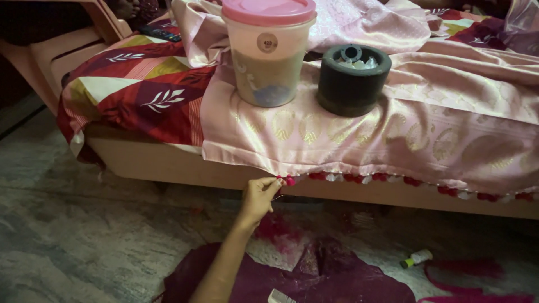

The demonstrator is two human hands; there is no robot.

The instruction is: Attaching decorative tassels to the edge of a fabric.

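One hand (258, 196) is showing, and I cannot tell which; I am seeing its fingertips pinching a red tassel (289, 180) at the hem of the glossy pink cloth (359, 134). Farther up that cloth, a pink-lidded translucent tub (269, 53) is holding grainy fill, beside a round black holder (352, 78).

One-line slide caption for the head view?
A hand pinches the red tasselled hem of pink patterned fabric draped over a bed.
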